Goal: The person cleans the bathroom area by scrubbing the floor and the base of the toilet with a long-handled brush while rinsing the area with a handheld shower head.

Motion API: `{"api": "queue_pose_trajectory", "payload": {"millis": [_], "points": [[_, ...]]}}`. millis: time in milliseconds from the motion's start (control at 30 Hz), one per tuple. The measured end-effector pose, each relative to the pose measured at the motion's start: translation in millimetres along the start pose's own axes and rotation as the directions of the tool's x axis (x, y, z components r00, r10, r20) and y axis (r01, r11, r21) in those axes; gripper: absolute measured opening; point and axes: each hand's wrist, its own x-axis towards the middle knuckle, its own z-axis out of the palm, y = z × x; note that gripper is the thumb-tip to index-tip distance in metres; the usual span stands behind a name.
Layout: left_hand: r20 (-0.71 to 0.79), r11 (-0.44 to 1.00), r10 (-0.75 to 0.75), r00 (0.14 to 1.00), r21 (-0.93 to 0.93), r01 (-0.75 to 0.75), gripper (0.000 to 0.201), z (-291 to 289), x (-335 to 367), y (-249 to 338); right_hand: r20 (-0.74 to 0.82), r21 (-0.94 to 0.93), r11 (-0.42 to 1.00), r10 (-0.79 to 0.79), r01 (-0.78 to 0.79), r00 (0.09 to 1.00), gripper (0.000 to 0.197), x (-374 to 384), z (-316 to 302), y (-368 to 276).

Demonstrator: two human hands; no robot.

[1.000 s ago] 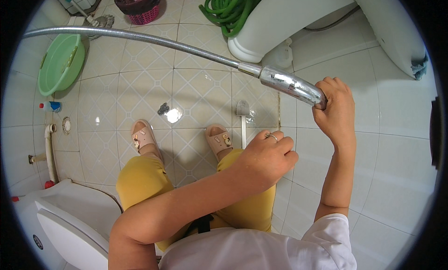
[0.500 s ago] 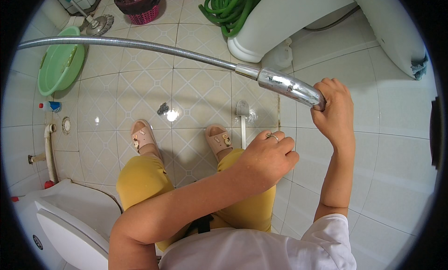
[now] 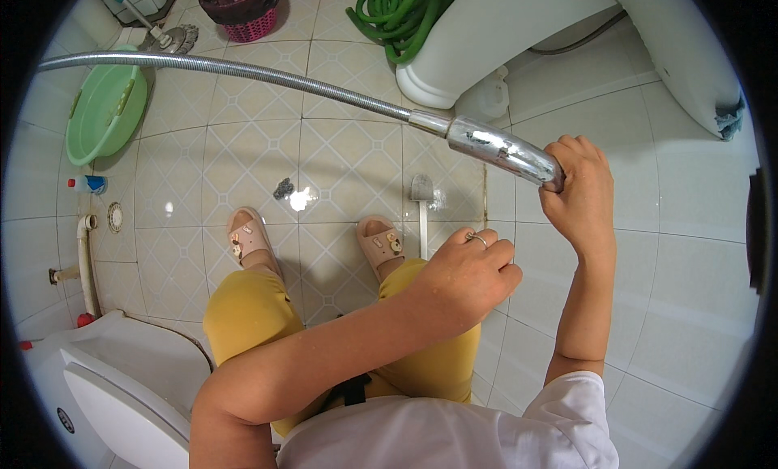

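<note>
My right hand (image 3: 579,181) is wrapped round the end of a chrome shower handset (image 3: 498,149), held up at the right. The worn handset joins a ribbed metal shower hose (image 3: 267,78), which arcs across to the far left. My left hand (image 3: 472,276), with a ring on one finger, is closed and hovers over my right knee, below the handset. Its fingers curl under, so whatever they may hold is hidden. Beneath that hand, on the tiled floor, lies a white-handled brush (image 3: 421,192), partly covered by the hand.
A white pedestal (image 3: 478,36) with a coiled green hose (image 3: 397,15) stands at the far right. At the left are a green basin (image 3: 105,112), a small bottle (image 3: 87,185), a pipe (image 3: 87,262) and a toilet (image 3: 130,388). A mop (image 3: 170,41) and pink basket (image 3: 251,25) are farther back.
The shower hose has lifted slightly at its far left end. Both hands and the handset have hardly moved.
</note>
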Motion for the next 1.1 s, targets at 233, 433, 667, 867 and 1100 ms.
{"api": "queue_pose_trajectory", "payload": {"millis": [233, 433, 667, 867, 1100], "points": [[-0.007, 1.000, 0.010, 1.000, -0.003, -0.010, 0.013, 0, 1, 0, 0.023, 0.022, 1.000, -0.003, 0.002, 1.000, 0.017, 0, 0, -2], [0.013, 1.000, 0.008, 1.000, -0.003, -0.008, 0.013, -2, 3, 2, 0.024, 0.040, 0.999, 0.008, -0.009, 1.000, 0.017, -2, 1, 1], [-0.004, 1.000, 0.021, 1.000, 0.014, -0.021, 0.013, 1, 3, 2, 0.050, 0.045, 0.999, 0.025, -0.027, 0.998, 0.018, -5, -4, 0], [0.013, 1.000, 0.015, 1.000, 0.012, -0.015, 0.013, 2, 4, 2, 0.056, 0.054, 0.998, 0.012, -0.015, 0.998, 0.017, -7, -8, -3], [0.024, 1.000, 0.015, 1.000, 0.004, -0.015, 0.013, 2, 6, 3, 0.067, 0.051, 0.998, 0.021, -0.025, 0.998, 0.018, -7, -11, -5]]}}
